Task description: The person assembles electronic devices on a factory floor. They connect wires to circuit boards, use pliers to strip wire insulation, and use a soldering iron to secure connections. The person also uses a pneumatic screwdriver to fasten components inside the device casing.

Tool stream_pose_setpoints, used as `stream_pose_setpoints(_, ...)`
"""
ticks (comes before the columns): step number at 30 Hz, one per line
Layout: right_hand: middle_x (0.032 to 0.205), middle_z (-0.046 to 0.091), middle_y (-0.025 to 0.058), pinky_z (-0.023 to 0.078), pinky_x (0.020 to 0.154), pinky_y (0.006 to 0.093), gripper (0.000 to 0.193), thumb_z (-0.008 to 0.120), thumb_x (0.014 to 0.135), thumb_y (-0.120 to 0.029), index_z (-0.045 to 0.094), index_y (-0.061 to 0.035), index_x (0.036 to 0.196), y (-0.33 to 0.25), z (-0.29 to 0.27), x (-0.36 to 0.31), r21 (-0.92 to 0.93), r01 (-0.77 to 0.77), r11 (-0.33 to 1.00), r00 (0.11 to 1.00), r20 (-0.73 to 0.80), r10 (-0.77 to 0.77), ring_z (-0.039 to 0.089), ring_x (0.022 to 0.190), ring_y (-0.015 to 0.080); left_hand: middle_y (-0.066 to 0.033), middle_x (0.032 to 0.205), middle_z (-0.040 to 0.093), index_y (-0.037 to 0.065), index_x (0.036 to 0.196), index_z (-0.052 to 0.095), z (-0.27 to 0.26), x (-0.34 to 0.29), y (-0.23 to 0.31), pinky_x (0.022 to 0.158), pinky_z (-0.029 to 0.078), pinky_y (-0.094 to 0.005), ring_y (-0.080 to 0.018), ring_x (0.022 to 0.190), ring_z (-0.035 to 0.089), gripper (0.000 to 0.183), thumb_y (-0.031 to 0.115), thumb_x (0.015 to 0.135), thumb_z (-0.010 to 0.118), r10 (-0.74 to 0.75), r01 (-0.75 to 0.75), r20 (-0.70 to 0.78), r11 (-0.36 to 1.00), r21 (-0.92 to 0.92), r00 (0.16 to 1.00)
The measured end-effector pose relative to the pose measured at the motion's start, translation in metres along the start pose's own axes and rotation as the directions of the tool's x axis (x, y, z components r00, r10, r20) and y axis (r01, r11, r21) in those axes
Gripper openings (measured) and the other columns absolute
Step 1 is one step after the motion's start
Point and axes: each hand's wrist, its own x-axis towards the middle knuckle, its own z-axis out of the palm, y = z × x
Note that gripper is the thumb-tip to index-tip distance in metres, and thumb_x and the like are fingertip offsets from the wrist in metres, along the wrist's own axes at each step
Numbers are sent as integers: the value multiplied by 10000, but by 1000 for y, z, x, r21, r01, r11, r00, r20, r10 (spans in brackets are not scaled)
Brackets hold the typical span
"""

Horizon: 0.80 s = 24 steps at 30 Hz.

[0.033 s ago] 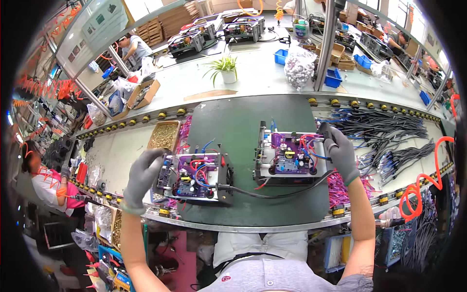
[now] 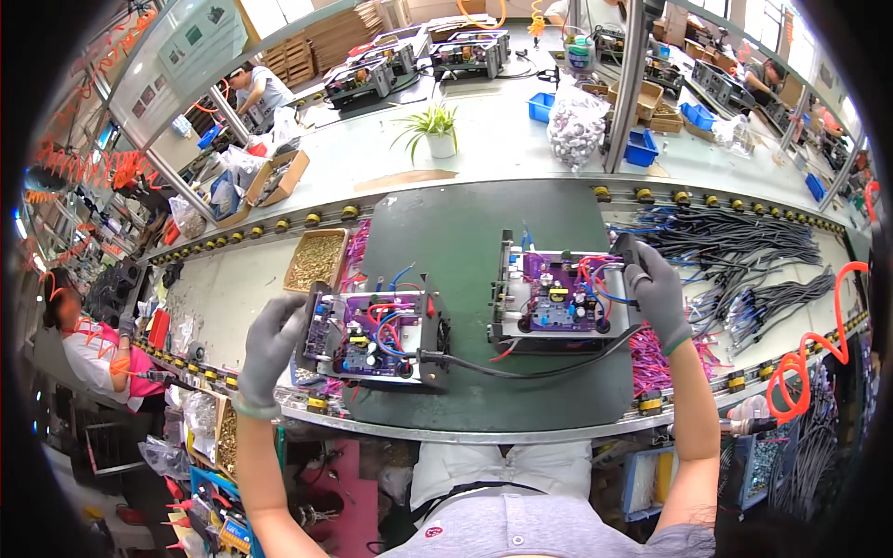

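Observation:
Two open metal chassis with purple circuit boards lie on a dark green mat (image 2: pixel 484 400). My gloved left hand (image 2: pixel 271 349) is at the outer side of the left chassis (image 2: pixel 372 337). Its fingers are apart, the tips close to the dark end panel; contact is unclear. On the right chassis (image 2: pixel 558 296), my gloved right hand (image 2: pixel 659 296) is closed round the upper part of the dark right-hand end panel. A black cable (image 2: pixel 502 374) runs from the left chassis across the mat toward the right one. Red and blue wires loop over both boards.
Beyond the left chassis stands a tray of small brass-coloured parts (image 2: pixel 316 260). Bundled black cables (image 2: pixel 744 237) lie at right, with pink wires (image 2: pixel 662 358) nearer. A coiled orange hose (image 2: pixel 791 386) hangs at far right. Behind the rail is a potted plant (image 2: pixel 441 144).
My left hand has drawn back slightly from the top of the left chassis's end panel. My right hand keeps its hold. The whole view has shifted a little.

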Motion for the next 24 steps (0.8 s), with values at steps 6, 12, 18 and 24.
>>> stream_pose_setpoints(6, 918, 710, 113, 510, 762, 270, 345, 567, 903, -53, 594, 9, 1241, -11, -4, -5, 79, -78, 994, 997, 9, 78, 655, 820, 135, -116, 1051, 669, -67, 1188, 611, 5, -76, -97, 837, 495, -290, -163, 946, 610, 332, 167, 956, 570, -329, 312, -148, 941, -130, 933)
stream_pose_setpoints(12, 940, 717, 97, 514, 767, 266, 343, 595, 911, -93, 608, 16, 1236, -1, -4, -3, 18, -97, 995, 995, 6, 97, 644, 831, 107, -148, 1132, 666, -46, 1323, 511, 71, -110, -157, 909, 497, -335, -223, 1049, 635, 504, 44, 833, 588, -324, 326, 53, 914, -242, 945)
stream_pose_setpoints(18, 950, 716, 103, 508, 783, 270, 359, 601, 913, -112, 605, 12, 1250, -3, -2, -2, 64, -96, 993, 995, -16, 97, 643, 849, 116, -210, 1119, 662, 3, 1361, 426, 132, -94, -154, 916, 493, -396, -325, 1051, 652, 723, 121, 716, 730, -302, 296, -39, 948, -117, 952)
stream_pose_setpoints(24, 893, 672, -7, 476, 713, 235, 283, 595, 923, -94, 669, -18, 1186, 19, 2, -1, 46, -9, 999, 998, -69, 12, 558, 775, 61, -224, 1235, 612, 1, 1446, 321, 142, -103, -161, 977, 473, -448, -375, 1127, 614, 904, 269, 702, 758, -394, 392, -82, 919, -46, 915)
